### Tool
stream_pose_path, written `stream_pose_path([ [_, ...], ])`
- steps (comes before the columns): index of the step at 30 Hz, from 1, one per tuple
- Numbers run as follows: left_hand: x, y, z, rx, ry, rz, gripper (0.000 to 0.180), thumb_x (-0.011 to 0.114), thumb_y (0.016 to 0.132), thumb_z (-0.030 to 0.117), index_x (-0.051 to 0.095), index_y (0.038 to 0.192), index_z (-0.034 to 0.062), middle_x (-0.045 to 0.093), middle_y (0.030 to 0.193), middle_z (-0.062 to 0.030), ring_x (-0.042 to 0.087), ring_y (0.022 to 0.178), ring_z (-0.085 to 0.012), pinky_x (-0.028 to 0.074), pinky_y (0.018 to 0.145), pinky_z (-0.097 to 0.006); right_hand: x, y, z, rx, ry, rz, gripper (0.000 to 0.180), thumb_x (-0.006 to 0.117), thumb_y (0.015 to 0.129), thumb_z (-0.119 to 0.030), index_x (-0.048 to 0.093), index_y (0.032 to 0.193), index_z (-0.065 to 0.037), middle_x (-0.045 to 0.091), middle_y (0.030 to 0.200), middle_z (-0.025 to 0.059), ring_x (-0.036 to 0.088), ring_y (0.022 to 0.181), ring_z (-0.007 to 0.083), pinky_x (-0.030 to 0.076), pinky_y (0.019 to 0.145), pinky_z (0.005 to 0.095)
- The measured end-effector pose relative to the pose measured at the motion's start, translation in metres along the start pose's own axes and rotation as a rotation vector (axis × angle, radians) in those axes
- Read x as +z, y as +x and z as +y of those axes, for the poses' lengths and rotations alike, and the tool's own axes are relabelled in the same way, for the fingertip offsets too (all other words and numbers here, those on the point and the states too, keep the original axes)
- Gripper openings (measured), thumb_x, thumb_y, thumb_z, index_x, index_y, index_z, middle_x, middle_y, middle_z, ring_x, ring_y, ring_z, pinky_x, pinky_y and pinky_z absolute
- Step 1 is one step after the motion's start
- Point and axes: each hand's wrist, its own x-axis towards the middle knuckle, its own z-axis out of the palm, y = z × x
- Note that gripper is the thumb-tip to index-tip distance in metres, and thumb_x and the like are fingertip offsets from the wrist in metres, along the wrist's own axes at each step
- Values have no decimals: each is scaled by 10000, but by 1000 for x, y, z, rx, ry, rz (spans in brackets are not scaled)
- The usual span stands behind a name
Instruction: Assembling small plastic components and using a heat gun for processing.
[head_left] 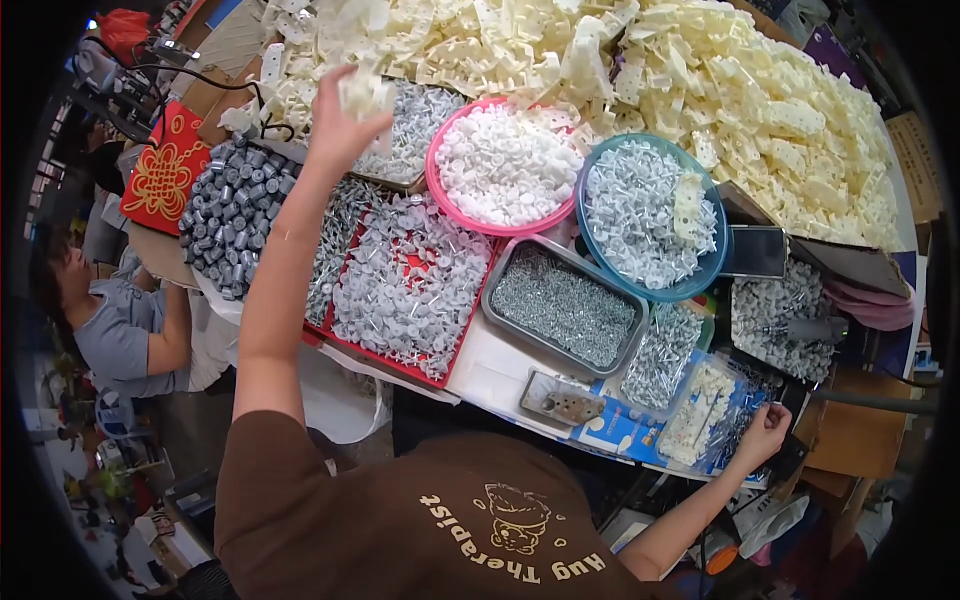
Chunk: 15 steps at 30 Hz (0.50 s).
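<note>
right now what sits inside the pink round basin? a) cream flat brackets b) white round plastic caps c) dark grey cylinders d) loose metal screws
b: the pink round basin is heaped with white round plastic caps; the loose metal screws fill the grey rectangular tray in front of it.

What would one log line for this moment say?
left hand: raised, holding cream plastic parts | right hand: at clear bag | pink bowl, blue bowl: full

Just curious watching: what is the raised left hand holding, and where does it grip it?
The left hand holds cream plastic brackets, pinched at their lower edge by the fingertips.
</note>
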Motion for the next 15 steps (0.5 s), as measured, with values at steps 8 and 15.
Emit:
stream_pose_path([
  [8, -40, -130, -2, 186, 306, -175, 730, 831, 791, 223, 497, 1431, 113, 449, 1501, -223, 443, 1390, -403, 392, 1123, -435, 9, 5, -1, -81, 47, 25, 279, 630, 986, -122, 654, 1232, 7, 735, 1082, 98, 679, 942, 145, 531, 829, 287],
  [15, -41, -148, -12, 43, -133, 48, 286, 510, 1003, 18, 582, 1280, -1, 667, 1268, -159, 666, 1020, -192, 501, 938, -312, 9, -7, -22, -76, 332, -9, 238, 592, 1020, -100, 650, 1211, 30, 705, 1141, 87, 653, 926, 118, 528, 799, 250],
])
